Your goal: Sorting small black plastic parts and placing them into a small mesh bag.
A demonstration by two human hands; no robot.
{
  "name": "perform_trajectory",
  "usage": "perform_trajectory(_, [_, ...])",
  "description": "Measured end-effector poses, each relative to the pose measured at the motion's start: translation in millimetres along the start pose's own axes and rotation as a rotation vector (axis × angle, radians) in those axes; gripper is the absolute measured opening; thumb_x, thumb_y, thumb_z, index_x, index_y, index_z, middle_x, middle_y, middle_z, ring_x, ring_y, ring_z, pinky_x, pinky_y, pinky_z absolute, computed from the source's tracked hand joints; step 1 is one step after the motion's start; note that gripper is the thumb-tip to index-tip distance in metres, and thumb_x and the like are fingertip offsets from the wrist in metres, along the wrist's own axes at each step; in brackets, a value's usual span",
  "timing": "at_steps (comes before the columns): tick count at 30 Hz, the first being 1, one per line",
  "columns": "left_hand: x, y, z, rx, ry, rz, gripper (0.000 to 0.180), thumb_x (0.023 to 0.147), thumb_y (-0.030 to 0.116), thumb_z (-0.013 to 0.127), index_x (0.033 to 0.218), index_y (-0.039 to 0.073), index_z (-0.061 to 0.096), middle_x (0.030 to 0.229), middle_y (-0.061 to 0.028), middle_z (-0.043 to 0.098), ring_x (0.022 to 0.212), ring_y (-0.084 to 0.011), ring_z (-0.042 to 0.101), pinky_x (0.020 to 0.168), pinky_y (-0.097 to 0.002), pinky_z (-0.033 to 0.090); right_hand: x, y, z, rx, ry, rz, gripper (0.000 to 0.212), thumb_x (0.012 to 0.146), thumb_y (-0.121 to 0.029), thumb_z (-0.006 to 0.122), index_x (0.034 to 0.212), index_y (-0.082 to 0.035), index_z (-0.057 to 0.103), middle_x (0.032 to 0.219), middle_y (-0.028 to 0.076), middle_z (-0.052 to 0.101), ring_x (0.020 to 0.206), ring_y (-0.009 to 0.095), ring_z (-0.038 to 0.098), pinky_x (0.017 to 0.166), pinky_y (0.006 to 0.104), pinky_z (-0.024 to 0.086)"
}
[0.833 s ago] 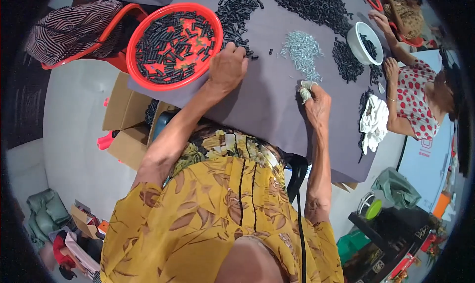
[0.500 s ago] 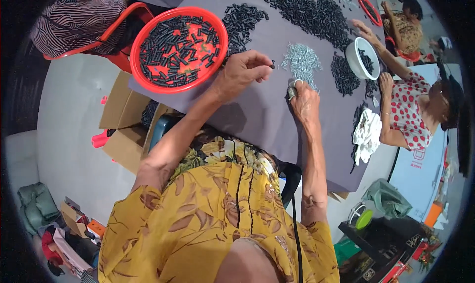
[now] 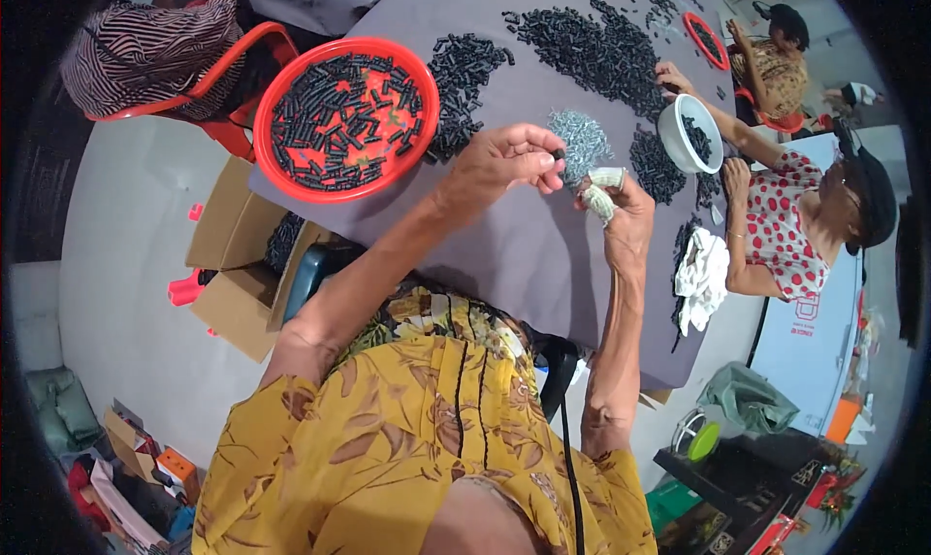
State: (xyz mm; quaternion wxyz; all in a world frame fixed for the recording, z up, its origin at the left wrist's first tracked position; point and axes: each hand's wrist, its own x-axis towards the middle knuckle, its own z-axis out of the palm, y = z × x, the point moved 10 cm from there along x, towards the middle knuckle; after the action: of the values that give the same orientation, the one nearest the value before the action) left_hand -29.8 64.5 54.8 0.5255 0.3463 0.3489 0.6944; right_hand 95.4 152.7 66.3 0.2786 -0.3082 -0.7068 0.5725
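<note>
A small black piece (image 3: 559, 154) is pinched between the thumb and fingers of the left hand (image 3: 509, 162), which is held above the table (image 3: 485, 264), near the middle. The right hand (image 3: 628, 217) is held just to the right of it, its thumb and forefinger covered by white wraps (image 3: 598, 204) and brought close together; whether anything is grasped there cannot be told.

The silver pile (image 3: 579, 136) is seen just beyond both hands, its near edge partly hidden by them. To the left, a red basin (image 3: 262, 133) is partly filled with black pieces, and a black heap (image 3: 465, 89) is spread just to its right. A larger heap (image 3: 601, 55) is spread on the far side.

On the right, a white bowl (image 3: 669, 133) is set on the table with black pieces inside, and a smaller heap (image 3: 657, 165) is gathered just to its left. A white cloth (image 3: 701, 278) is crumpled at the right edge, beside a co-worker (image 3: 800, 220) by whom a dotted top is worn.
</note>
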Motion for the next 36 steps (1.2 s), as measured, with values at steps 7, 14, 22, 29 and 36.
perform_trajectory(7, [10.2,-21.9,5.0,-0.239,0.032,-0.151,0.026,0.088,0.014,0.055,0.109,0.000,0.052,0.095,-0.0093,0.059,0.083,-0.0183,0.060,0.078,-0.0316,0.049,3.1,-22.5,7.2,0.096,-0.033,-0.041,0.013,0.076,0.002,0.064,0.089,0.000,0.063,0.078,0.002,0.062,0.067,0.009,0.057,0.061,0.0224,0.049])
perform_trajectory(14, [13.6,-32.9,0.1,-0.438,0.143,-0.180,0.019,0.088,0.013,0.054,0.102,0.002,0.052,0.094,-0.0080,0.059,0.085,-0.0172,0.058,0.076,-0.0314,0.048,7.9,-26.4,14.1,0.035,-0.012,-0.048,0.015,0.077,0.004,0.062,0.092,-0.001,0.063,0.080,0.001,0.062,0.071,0.007,0.056,0.063,0.0206,0.045])
perform_trajectory(22, [17.2,-47.5,-5.0,-0.493,0.180,-0.167,0.023,0.084,0.015,0.061,0.101,0.001,0.052,0.086,-0.0054,0.057,0.076,-0.0135,0.055,0.070,-0.0283,0.047,8.9,-26.3,19.2,0.061,-0.015,-0.059,0.019,0.077,0.007,0.058,0.095,-0.001,0.062,0.081,0.000,0.061,0.071,0.006,0.055,0.062,0.0199,0.043])
perform_trajectory(29, [15.7,-48.1,-2.5,-0.496,0.148,-0.136,0.022,0.084,0.012,0.060,0.101,0.000,0.052,0.086,-0.0071,0.058,0.078,-0.0150,0.058,0.072,-0.0290,0.048,10.7,-26.5,17.7,0.009,-0.014,-0.073,0.025,0.075,0.007,0.057,0.099,0.000,0.059,0.079,0.002,0.061,0.070,0.007,0.056,0.058,0.0192,0.043])
perform_trajectory(36, [12.4,-49.5,-2.3,-0.487,0.140,-0.129,0.018,0.083,0.010,0.059,0.099,0.002,0.055,0.087,-0.0058,0.059,0.080,-0.0157,0.058,0.073,-0.0299,0.048,10.7,-33.5,20.0,-0.101,-0.049,-0.084,0.024,0.075,0.007,0.056,0.098,0.001,0.058,0.077,0.003,0.061,0.069,0.007,0.056,0.057,0.0197,0.042])
